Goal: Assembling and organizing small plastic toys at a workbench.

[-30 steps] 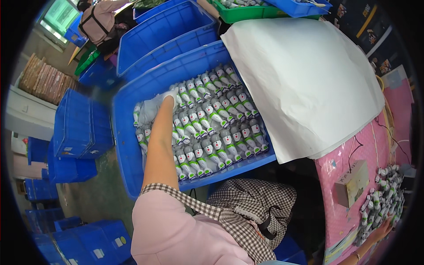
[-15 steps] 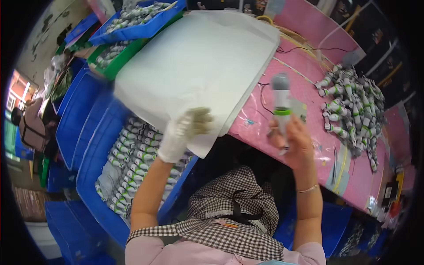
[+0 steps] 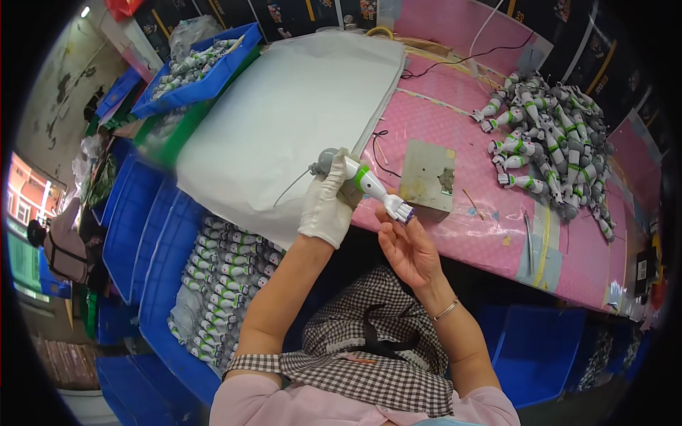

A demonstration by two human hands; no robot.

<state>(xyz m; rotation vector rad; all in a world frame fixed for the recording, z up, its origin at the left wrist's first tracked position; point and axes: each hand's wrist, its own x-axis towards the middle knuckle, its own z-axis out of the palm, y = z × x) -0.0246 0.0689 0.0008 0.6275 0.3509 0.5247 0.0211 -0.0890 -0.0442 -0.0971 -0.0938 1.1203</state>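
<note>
A toy arm (image 3: 372,183) slants in front of me. It is white with a green band, a grey ball-shaped shoulder and purple-tipped fingers. My left hand (image 3: 331,202), in a white glove, is wrapped round its upper part below the shoulder. A thin grey strand sticks out from the shoulder end over the white sheet (image 3: 298,92). My bare right hand (image 3: 413,250) has its palm turned up, with curled fingers and thumb at the toy's small hand, holding it lightly. Beyond it, a grey metal block (image 3: 428,170) sits on the pink-covered table (image 3: 490,245).
Many toy arms lie heaped (image 3: 558,145) at the table's right. A deep blue crate (image 3: 158,284) at my left holds rows of them. A blue tray (image 3: 202,86) of parts rests over a green bin (image 3: 172,145). Tweezers (image 3: 529,241) lie near the table edge.
The toy arm has passed from my right hand, over the table, to my gloved left hand. My right hand has come inward to its lower end. The metal block is now in plain view.
</note>
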